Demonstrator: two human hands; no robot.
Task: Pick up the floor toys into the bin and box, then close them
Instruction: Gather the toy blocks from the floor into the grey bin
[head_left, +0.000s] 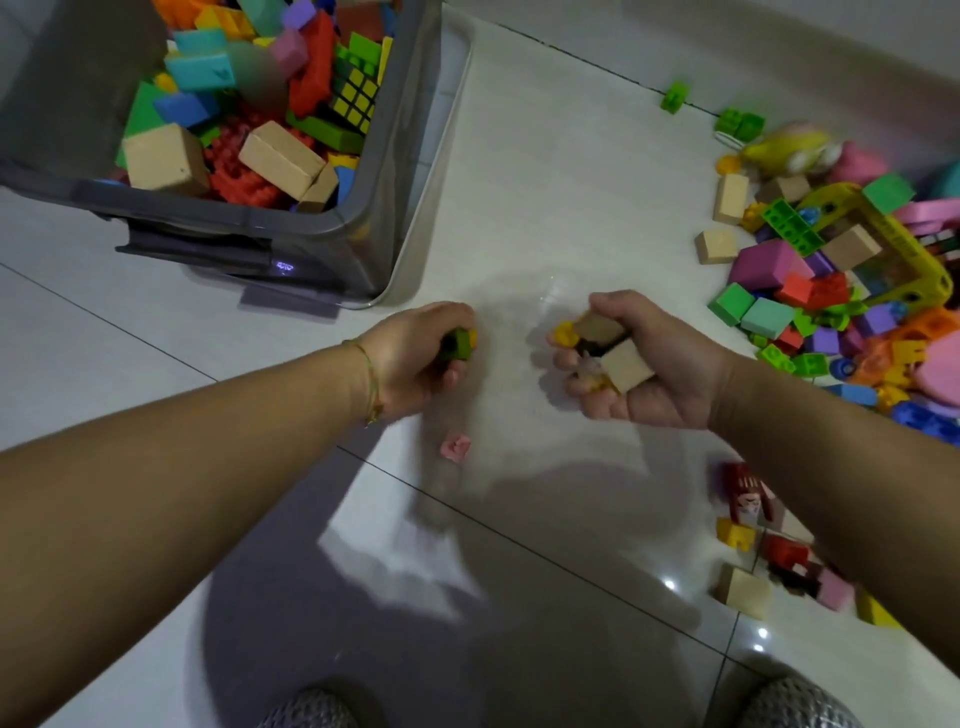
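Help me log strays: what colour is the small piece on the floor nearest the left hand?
The small piece is pink; head view.

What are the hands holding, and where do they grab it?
The left hand curls round a green block, fingers wrapped over its sides. The right hand clutches a handful: a wooden block and a yellow piece, against its palm.

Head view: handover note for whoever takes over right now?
Left hand grips a green block. Right hand holds a handful: beige blocks, a yellow piece.
Bin, upper left, open and well filled.
Left: the pile at right, a pink piece between the arms, strays under the right forearm; then close up. No box in view.
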